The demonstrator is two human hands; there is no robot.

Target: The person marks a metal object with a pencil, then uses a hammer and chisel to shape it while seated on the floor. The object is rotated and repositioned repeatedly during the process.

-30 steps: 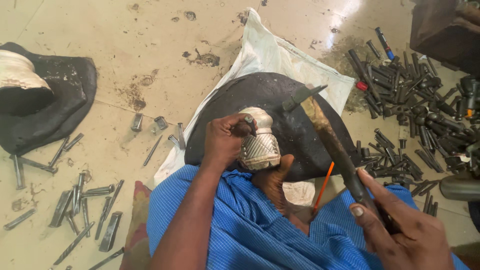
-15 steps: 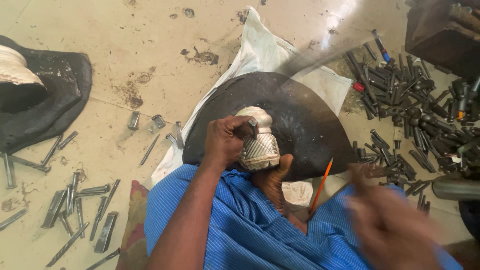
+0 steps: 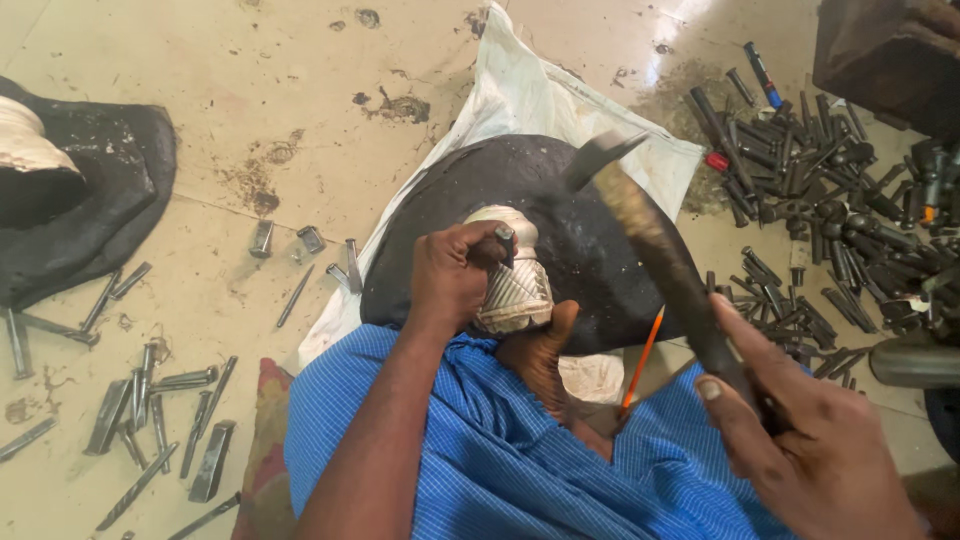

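My left hand point(image 3: 455, 275) grips a short metal punch point(image 3: 503, 240) and sets it against a silver embossed metal vessel point(image 3: 512, 283). The vessel rests on a black rounded pitch block point(image 3: 590, 240). A bare foot point(image 3: 540, 350) presses against the vessel from below. My right hand point(image 3: 800, 440) holds the wooden handle of a hammer point(image 3: 660, 250). The hammer is raised, with its dark head up and to the right of the vessel. Blue checked cloth point(image 3: 500, 460) covers my lap.
A white sack point(image 3: 540, 95) lies under the block. Several steel punches are scattered at left point(image 3: 160, 420), and a large pile of them lies at right point(image 3: 830, 170). An orange pencil point(image 3: 641, 360) lies beside the block. Another black pitch block point(image 3: 90, 200) sits at far left.
The hammer swung through a blurred stroke half a second ago and is raised again now. My left hand and the punch stayed on the vessel.
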